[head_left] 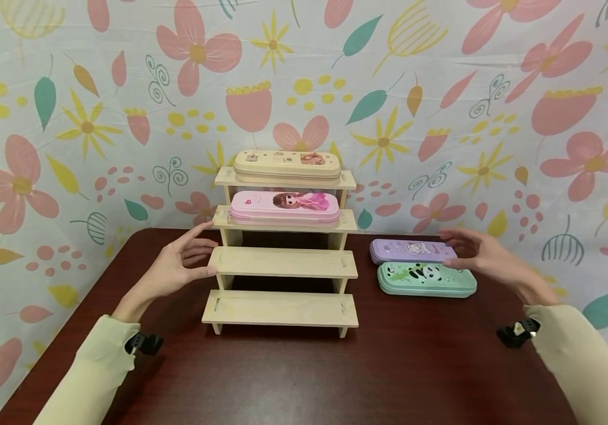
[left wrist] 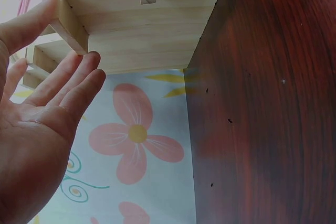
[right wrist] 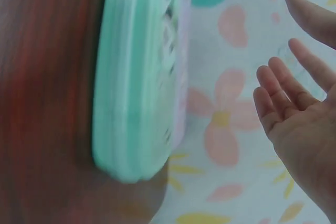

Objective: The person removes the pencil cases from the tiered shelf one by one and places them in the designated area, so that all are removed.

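In the head view my left hand [head_left: 179, 260] is at the left side of a pale wooden four-step display stand [head_left: 283, 262]. Its thumb and fingertips are right at the ends of the middle steps, also seen on the stand [left wrist: 142, 30] in the left wrist view. My right hand [head_left: 481, 254], fingers spread and holding nothing, hovers over the right ends of two pencil cases: a purple one [head_left: 396, 250] behind and a mint-green panda one [head_left: 426, 279] in front. The right wrist view shows the hand [right wrist: 302, 108] apart from the green case [right wrist: 136, 77].
A cream pencil case [head_left: 287, 168] lies on the top step, and a pink one with a doll picture [head_left: 284, 208] on the step below. The dark reddish table [head_left: 304, 378] meets a floral cloth backdrop [head_left: 304, 71] behind the stand.
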{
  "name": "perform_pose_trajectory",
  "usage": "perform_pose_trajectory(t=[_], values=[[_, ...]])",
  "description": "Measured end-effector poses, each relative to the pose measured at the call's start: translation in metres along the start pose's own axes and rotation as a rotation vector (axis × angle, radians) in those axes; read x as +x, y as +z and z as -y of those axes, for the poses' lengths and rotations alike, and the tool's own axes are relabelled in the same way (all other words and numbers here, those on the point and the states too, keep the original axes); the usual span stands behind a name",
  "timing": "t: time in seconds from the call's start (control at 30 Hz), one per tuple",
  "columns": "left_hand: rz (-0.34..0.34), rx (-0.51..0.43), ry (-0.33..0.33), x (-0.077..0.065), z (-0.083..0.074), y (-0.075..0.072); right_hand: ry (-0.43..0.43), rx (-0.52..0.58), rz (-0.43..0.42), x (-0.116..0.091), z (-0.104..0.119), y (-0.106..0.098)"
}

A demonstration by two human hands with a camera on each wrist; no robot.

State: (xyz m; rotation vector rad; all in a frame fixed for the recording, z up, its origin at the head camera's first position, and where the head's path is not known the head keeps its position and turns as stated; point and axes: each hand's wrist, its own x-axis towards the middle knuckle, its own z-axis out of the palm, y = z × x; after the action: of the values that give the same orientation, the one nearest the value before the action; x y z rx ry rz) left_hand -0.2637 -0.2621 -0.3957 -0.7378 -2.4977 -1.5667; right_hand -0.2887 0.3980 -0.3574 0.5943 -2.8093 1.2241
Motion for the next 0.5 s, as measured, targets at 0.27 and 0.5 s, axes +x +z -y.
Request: perform_pose_trajectory(t=[0.27,0.5], values=[[0.002,0.008,-0.002,0.001,0.000,-0.001,-0.110,0.062,0.049,0.032,0.057,0.027],[0.001,0.011,-0.007,0.000,0.001,-0.001,-0.171,0.091,0.075,0.060,0.100,0.051]])
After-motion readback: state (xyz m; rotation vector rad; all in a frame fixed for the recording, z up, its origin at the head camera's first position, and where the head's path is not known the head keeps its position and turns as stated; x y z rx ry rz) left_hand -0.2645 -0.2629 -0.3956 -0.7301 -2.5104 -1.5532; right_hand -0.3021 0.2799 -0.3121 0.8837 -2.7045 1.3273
